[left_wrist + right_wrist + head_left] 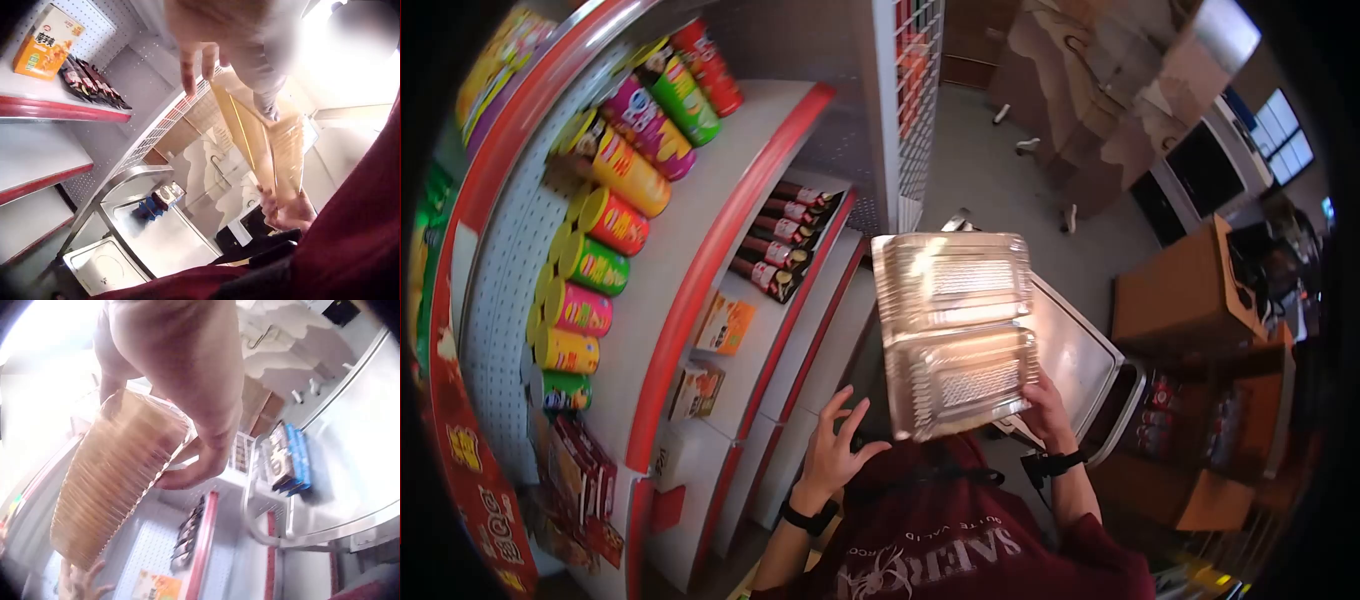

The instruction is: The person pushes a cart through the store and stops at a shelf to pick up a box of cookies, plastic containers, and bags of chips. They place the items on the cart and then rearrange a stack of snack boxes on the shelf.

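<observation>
Colourful canisters [616, 221] stand on a red-edged shelf [693, 208].

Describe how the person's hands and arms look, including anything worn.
The left hand and right hand wear no gloves. A black left wristband and black right wristband circle the wrists. The dark red right sleeve leaves the lower forearm bare.

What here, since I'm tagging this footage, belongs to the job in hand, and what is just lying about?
In the job:
open plastic container, held by the right hand
left hand, near it, holding nothing

Apparently just lying about:
snack canisters
dark packets
orange-and-white carton
cardboard box
</observation>
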The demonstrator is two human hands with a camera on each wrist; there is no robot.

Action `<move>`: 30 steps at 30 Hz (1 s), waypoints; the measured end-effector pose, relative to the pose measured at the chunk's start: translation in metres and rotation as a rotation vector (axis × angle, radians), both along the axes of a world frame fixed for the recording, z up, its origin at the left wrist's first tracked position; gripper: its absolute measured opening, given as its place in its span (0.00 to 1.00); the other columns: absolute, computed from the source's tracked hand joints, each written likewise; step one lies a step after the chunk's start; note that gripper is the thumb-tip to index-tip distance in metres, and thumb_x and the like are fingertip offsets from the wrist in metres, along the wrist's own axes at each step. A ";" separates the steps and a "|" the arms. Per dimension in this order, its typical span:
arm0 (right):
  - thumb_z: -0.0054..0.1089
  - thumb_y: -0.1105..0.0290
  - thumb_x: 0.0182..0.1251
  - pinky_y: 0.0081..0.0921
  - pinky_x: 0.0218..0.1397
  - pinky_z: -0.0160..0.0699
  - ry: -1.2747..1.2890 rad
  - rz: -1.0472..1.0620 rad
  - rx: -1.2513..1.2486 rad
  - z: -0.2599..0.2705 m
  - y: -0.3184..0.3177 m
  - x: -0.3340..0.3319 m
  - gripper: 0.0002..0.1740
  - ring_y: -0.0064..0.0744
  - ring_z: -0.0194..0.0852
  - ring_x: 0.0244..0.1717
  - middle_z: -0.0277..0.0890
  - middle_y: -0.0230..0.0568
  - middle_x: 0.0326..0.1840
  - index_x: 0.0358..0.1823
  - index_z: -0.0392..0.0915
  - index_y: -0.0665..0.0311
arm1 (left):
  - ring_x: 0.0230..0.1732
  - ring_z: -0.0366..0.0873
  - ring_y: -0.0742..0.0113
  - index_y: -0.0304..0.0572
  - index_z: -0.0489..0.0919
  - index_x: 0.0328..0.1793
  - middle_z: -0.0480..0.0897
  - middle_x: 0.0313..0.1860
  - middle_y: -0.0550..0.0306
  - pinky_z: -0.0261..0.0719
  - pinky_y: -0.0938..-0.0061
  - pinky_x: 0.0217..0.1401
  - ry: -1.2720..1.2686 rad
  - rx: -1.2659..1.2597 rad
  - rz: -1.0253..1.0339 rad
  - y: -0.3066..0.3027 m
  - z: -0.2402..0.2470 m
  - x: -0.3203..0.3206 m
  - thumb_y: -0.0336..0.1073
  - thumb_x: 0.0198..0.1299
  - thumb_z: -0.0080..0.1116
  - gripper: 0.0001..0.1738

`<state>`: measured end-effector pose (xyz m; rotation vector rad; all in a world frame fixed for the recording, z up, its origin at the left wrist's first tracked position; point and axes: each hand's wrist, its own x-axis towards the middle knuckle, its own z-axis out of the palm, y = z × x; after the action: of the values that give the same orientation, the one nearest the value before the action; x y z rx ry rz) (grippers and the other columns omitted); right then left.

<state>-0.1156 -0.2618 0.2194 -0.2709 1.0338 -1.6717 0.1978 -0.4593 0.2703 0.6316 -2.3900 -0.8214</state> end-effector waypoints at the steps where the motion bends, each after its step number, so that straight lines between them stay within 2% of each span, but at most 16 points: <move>1: 0.63 0.69 0.66 0.44 0.70 0.73 -0.006 -0.127 0.021 -0.006 0.014 -0.004 0.40 0.38 0.71 0.67 0.71 0.42 0.67 0.77 0.55 0.63 | 0.65 0.74 0.46 0.48 0.69 0.74 0.64 0.73 0.43 0.83 0.62 0.58 0.000 -0.003 -0.025 -0.004 -0.003 -0.004 0.46 0.47 0.80 0.47; 2: 0.59 0.68 0.68 0.46 0.66 0.75 0.015 -0.199 0.062 -0.007 0.024 -0.005 0.37 0.37 0.71 0.66 0.72 0.40 0.66 0.77 0.57 0.60 | 0.65 0.74 0.47 0.47 0.69 0.74 0.65 0.72 0.43 0.83 0.61 0.58 -0.050 0.042 -0.017 -0.008 -0.009 -0.006 0.45 0.49 0.79 0.46; 3: 0.59 0.68 0.68 0.46 0.66 0.75 0.013 -0.219 0.059 -0.016 0.036 -0.009 0.37 0.37 0.71 0.66 0.72 0.40 0.66 0.77 0.57 0.60 | 0.66 0.74 0.47 0.46 0.69 0.74 0.66 0.71 0.44 0.83 0.61 0.59 -0.101 0.087 -0.006 -0.011 -0.010 -0.010 0.44 0.51 0.78 0.44; 5: 0.57 0.66 0.71 0.42 0.62 0.74 0.048 -0.362 0.175 -0.055 0.060 -0.019 0.34 0.37 0.72 0.65 0.70 0.38 0.69 0.76 0.57 0.56 | 0.67 0.73 0.47 0.43 0.70 0.73 0.68 0.70 0.44 0.81 0.60 0.61 -0.118 0.080 0.014 -0.012 -0.011 -0.015 0.42 0.55 0.75 0.41; 7: 0.56 0.66 0.72 0.43 0.60 0.74 0.019 -0.423 0.221 -0.099 0.076 -0.031 0.31 0.37 0.73 0.62 0.71 0.36 0.67 0.75 0.59 0.53 | 0.66 0.73 0.47 0.42 0.70 0.73 0.69 0.68 0.45 0.79 0.59 0.63 -0.175 0.216 0.086 -0.010 -0.027 -0.011 0.40 0.57 0.74 0.38; 9: 0.58 0.65 0.73 0.43 0.58 0.74 -0.060 -0.542 0.313 -0.144 0.083 -0.042 0.28 0.36 0.74 0.59 0.73 0.34 0.63 0.71 0.62 0.54 | 0.66 0.74 0.46 0.42 0.70 0.73 0.70 0.68 0.45 0.79 0.59 0.63 -0.199 0.227 0.071 -0.009 -0.032 -0.009 0.40 0.57 0.73 0.38; 10: 0.59 0.64 0.72 0.44 0.57 0.74 -0.079 -0.556 0.345 -0.153 0.080 -0.045 0.26 0.36 0.74 0.57 0.73 0.32 0.60 0.69 0.64 0.51 | 0.65 0.74 0.46 0.41 0.70 0.73 0.70 0.67 0.45 0.79 0.60 0.63 -0.223 0.239 0.063 -0.009 -0.034 -0.008 0.40 0.58 0.73 0.37; 14: 0.60 0.64 0.71 0.48 0.59 0.74 -0.201 -0.600 0.423 -0.218 0.072 -0.065 0.27 0.38 0.71 0.60 0.72 0.32 0.61 0.69 0.65 0.48 | 0.64 0.75 0.45 0.40 0.71 0.72 0.71 0.66 0.45 0.78 0.60 0.63 -0.271 0.217 0.076 -0.011 -0.025 -0.005 0.40 0.59 0.72 0.36; 19: 0.64 0.61 0.68 0.50 0.63 0.74 -0.220 -0.523 0.438 -0.236 0.053 -0.081 0.30 0.42 0.68 0.62 0.68 0.35 0.65 0.70 0.64 0.48 | 0.62 0.76 0.43 0.38 0.73 0.69 0.75 0.62 0.42 0.78 0.60 0.61 -0.263 0.184 0.239 -0.013 -0.025 0.004 0.37 0.61 0.69 0.31; 21: 0.64 0.60 0.68 0.48 0.64 0.74 -0.231 -0.515 0.518 -0.240 0.048 -0.088 0.31 0.44 0.68 0.61 0.67 0.35 0.66 0.70 0.63 0.48 | 0.61 0.76 0.43 0.38 0.73 0.68 0.75 0.61 0.42 0.78 0.60 0.60 -0.287 0.184 0.291 -0.009 -0.028 0.005 0.37 0.62 0.68 0.30; 22: 0.65 0.59 0.67 0.43 0.58 0.77 -0.199 -0.469 0.504 -0.241 0.047 -0.094 0.33 0.45 0.70 0.57 0.66 0.36 0.65 0.71 0.63 0.48 | 0.59 0.77 0.43 0.37 0.73 0.67 0.76 0.60 0.42 0.78 0.60 0.60 -0.310 0.183 0.328 -0.006 -0.029 0.006 0.37 0.62 0.68 0.29; 23: 0.65 0.59 0.67 0.43 0.58 0.77 -0.195 -0.452 0.503 -0.241 0.046 -0.101 0.33 0.45 0.70 0.57 0.66 0.36 0.65 0.71 0.63 0.48 | 0.59 0.77 0.43 0.37 0.73 0.67 0.76 0.60 0.42 0.78 0.60 0.60 -0.307 0.183 0.346 -0.003 -0.032 0.008 0.37 0.62 0.68 0.29; 25: 0.65 0.57 0.66 0.36 0.49 0.79 -0.139 -0.424 0.622 -0.240 0.045 -0.115 0.29 0.41 0.73 0.53 0.68 0.35 0.61 0.67 0.66 0.48 | 0.58 0.78 0.43 0.37 0.73 0.67 0.77 0.59 0.42 0.78 0.60 0.59 -0.317 0.250 0.394 0.001 -0.039 0.010 0.37 0.62 0.67 0.28; 26: 0.65 0.56 0.65 0.31 0.42 0.78 -0.101 -0.408 0.603 -0.241 0.048 -0.123 0.23 0.37 0.74 0.50 0.69 0.35 0.56 0.59 0.71 0.48 | 0.58 0.78 0.43 0.37 0.73 0.67 0.77 0.59 0.42 0.78 0.60 0.59 -0.320 0.251 0.409 0.001 -0.042 0.012 0.37 0.62 0.67 0.28; 27: 0.65 0.54 0.65 0.31 0.46 0.78 -0.081 -0.356 0.590 -0.237 0.054 -0.132 0.19 0.35 0.73 0.51 0.71 0.34 0.54 0.53 0.73 0.48 | 0.56 0.79 0.44 0.38 0.74 0.66 0.78 0.58 0.43 0.79 0.60 0.59 -0.319 0.228 0.407 0.003 -0.045 0.013 0.37 0.63 0.67 0.27; 30: 0.63 0.54 0.68 0.38 0.56 0.76 -0.142 -0.430 0.531 -0.221 0.074 -0.149 0.17 0.37 0.72 0.54 0.73 0.35 0.55 0.53 0.75 0.50 | 0.54 0.81 0.47 0.39 0.74 0.66 0.79 0.56 0.44 0.80 0.62 0.56 -0.320 0.269 0.425 0.009 -0.039 0.014 0.37 0.63 0.67 0.27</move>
<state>-0.2644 -0.1882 -0.0016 0.4400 1.4484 -1.6808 0.2116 -0.4504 0.2314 1.4154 -2.2976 -0.9079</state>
